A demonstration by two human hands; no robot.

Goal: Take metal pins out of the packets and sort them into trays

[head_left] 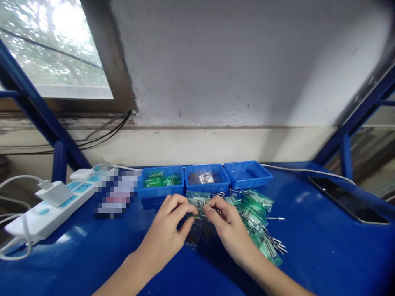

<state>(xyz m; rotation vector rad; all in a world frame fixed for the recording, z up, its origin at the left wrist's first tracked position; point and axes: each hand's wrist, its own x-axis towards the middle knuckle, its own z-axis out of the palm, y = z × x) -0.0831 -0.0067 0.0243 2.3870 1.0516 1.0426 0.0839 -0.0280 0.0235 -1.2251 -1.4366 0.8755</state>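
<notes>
"Bare forearms are nearest: left forearm (126,271) and right forearm (274,271), reaching up to two hands just in front of the middle bin (208,190). What's the left hand (168,226) doing?"

"Fingers curled, thumb and forefinger tips close together, a small gap at most. Can't tell if anything's pinched there!"

"And the right hand (233,234)?"

"Thumb and forefinger nearly together too, right up against a small bag (198,198) with metal bits by it. Whether they've got hold of it, the blur won't say. That bag's in front of the middle bin, near its front wall."

"Anything in the way?"

"Plenty! Green bags (254,207) crowd the table (308,259) in front and to the right of the middle bin, some partly behind the right hand. Pins (279,245) stick out at their edge, and dark packets (191,240) lie partly hidden under the fingers."

"Now the neighbours?"

"Left bin (162,191), more green packs (157,180) in it; right bin (250,181) on the middle bin's other side. Clear packets (206,177) sit inside the middle one. Far left of it, a power strip (40,218) with a charger (58,193), then a pixelated item (119,193). Far right, a dark phone (348,200), and a white cable (308,169) behind it."
</notes>
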